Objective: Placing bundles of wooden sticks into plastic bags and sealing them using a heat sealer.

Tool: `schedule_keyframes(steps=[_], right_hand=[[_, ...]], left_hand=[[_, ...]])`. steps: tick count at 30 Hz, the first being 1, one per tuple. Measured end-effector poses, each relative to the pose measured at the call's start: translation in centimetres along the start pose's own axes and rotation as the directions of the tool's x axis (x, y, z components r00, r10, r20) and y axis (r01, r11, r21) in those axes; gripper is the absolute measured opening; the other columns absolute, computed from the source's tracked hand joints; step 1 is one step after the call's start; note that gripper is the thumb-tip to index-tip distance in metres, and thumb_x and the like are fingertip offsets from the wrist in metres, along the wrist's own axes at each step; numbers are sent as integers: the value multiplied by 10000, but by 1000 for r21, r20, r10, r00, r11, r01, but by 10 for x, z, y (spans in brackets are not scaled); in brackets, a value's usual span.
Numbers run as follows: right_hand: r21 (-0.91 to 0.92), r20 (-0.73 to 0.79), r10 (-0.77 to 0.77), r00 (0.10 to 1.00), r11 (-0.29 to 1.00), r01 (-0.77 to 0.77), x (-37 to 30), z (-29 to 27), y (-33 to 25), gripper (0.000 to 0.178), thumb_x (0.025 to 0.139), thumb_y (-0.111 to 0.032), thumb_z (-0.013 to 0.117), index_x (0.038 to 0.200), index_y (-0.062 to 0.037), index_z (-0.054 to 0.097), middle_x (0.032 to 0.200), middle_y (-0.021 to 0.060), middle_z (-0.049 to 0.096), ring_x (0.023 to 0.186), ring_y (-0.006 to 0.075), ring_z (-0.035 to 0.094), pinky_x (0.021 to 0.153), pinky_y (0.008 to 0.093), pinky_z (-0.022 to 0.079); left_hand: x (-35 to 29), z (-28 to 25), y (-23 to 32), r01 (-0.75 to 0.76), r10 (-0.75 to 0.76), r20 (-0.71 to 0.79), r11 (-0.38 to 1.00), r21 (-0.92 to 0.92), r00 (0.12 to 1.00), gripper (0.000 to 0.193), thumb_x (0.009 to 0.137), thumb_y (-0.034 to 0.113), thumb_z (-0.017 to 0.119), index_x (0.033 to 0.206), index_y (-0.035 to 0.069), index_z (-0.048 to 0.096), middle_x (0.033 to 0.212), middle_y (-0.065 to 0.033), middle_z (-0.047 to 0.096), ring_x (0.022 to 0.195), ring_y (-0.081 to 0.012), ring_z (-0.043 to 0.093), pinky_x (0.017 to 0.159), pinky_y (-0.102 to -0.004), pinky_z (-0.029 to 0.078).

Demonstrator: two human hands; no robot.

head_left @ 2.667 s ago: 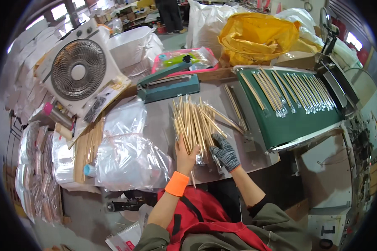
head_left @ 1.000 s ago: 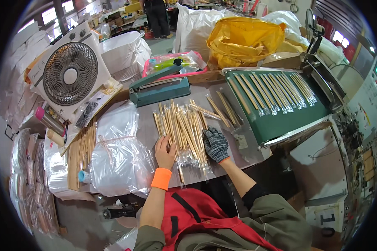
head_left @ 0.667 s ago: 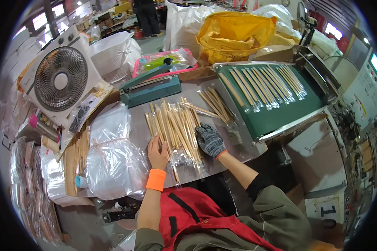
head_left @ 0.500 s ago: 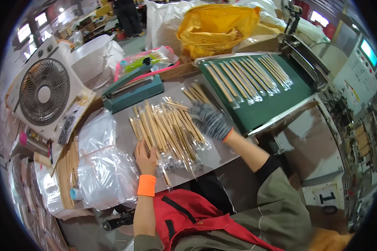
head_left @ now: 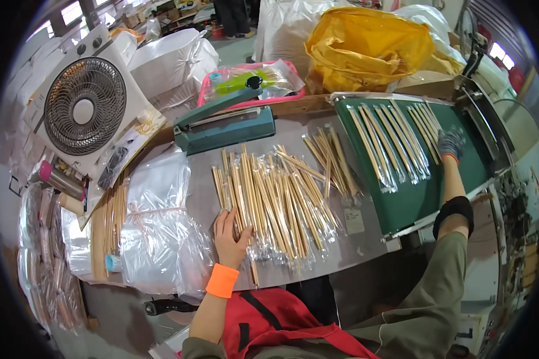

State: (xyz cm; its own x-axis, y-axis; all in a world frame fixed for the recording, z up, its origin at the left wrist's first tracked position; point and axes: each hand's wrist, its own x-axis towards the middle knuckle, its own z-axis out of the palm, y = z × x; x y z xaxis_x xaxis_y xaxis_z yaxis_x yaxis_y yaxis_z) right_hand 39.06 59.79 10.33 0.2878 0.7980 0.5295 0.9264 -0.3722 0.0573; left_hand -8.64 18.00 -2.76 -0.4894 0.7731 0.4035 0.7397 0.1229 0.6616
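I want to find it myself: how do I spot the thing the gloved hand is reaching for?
Look at the green belt on the right. Wrapped chopstick pairs lie on it in a row, and the right hand rests at the row's right end. Unlike the loose pile on the grey table, these lie evenly spaced.

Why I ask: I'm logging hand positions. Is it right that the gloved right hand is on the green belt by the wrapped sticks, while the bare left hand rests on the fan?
Not quite. The left hand rests on the wrapped sticks spread on the grey table, not on the fan. The head view shows it. The gloved right hand is indeed on the green belt.
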Motion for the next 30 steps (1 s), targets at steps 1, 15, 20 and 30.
schedule_keyframes(steps=[1,15,20,30], right_hand=[[2,-1,-6,1000,1000,6,2,8,5,606,832,-485,498,1288,-87,460,1371,176,391,1249,343,385,1039,427,310],[527,-280,-612,740,546,651,-116,-21,-96,222,808,-221,524,954,-98,639,841,157,626,761,373,579,760,456,459],[500,149,-809,569,558,662,-218,-130,-184,397,793,-387,547,1039,-83,613,1058,162,600,985,327,561,884,414,427],[824,322,-460,828,566,-6,-199,-10,-223,716,774,-621,503,1081,19,600,1040,208,624,1014,337,583,855,399,468]], left_hand=[[0,0,1,-2,2,11,1000,6,1000,544,744,195,668,1238,34,505,1223,-220,468,1138,-371,426,982,-419,325],[12,22,16,-48,47,-22,997,-57,999,562,722,227,700,1226,52,521,1222,-195,471,1139,-357,425,978,-409,337],[-3,20,23,-9,23,56,970,-245,998,642,720,269,717,1273,65,464,1221,-190,459,1138,-356,414,956,-413,363],[29,-21,6,530,-426,360,400,-748,830,544,811,259,662,1248,24,439,1169,-121,515,1134,-218,460,978,-352,344]])
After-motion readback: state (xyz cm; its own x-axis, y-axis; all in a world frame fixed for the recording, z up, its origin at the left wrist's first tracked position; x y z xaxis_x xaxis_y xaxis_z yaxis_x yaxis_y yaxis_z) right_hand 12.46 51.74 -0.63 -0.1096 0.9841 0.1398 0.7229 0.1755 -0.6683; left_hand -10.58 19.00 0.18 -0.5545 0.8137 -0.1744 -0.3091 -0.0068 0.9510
